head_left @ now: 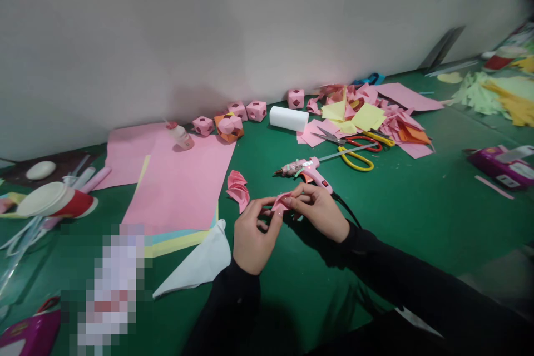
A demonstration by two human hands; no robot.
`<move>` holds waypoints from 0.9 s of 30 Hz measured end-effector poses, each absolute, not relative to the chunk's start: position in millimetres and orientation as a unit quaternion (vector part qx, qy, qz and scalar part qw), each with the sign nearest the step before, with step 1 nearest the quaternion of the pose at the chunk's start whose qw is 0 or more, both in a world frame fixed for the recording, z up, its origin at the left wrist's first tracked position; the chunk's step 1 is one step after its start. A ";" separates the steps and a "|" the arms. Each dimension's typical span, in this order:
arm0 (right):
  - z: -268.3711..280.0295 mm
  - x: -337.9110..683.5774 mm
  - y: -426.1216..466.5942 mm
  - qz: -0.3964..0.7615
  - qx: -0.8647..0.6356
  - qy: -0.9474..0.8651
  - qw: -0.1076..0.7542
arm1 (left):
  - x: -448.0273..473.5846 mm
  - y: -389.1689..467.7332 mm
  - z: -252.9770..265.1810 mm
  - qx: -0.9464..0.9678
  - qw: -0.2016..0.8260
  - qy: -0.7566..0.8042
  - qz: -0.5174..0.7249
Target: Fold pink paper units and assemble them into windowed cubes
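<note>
A small folded piece of pink paper (pixel 280 202) is pinched between my two hands, above the green table. My left hand (pixel 255 233) grips its left side with thumb and fingers. From the right, my right hand (pixel 319 210) holds the other side with its fingertips. Just beyond my left hand lies a small stack of folded pink paper pieces (pixel 238 188). A pink hot glue gun (pixel 306 168) rests beyond my right hand, a glue stick poking from its back and its nozzle facing left.
Pink paper sheets (pixel 179 189) lie at left, with a small bottle (pixel 181 136) on them. Folded paper balls (pixel 230 126) and a white roll (pixel 288 119) line the wall. Yellow-handled scissors (pixel 356 159) sit near paper scraps (pixel 367 108). A white cloth (pixel 200 260) and paper cup (pixel 79 203) are left.
</note>
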State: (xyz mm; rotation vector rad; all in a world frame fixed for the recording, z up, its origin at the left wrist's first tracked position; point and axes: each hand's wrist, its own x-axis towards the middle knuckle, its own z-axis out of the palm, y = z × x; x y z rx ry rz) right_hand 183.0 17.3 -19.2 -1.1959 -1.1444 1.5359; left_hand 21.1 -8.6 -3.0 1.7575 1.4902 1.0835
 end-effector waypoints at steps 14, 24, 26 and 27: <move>-15.8 182.2 11.0 0.577 -0.422 -0.615 0.333 | 17.9 -6.9 -6.5 0.602 0.347 0.571 0.438; -8.1 184.6 10.9 0.395 -0.479 -0.657 0.428 | 18.3 -7.5 -4.0 0.613 0.341 0.581 0.414; -8.8 185.2 11.5 0.365 -0.482 -0.666 0.437 | 19.4 -8.0 -4.6 0.613 0.343 0.585 0.406; -9.4 185.2 11.6 0.359 -0.487 -0.665 0.438 | 19.7 -8.1 -5.0 0.610 0.342 0.588 0.407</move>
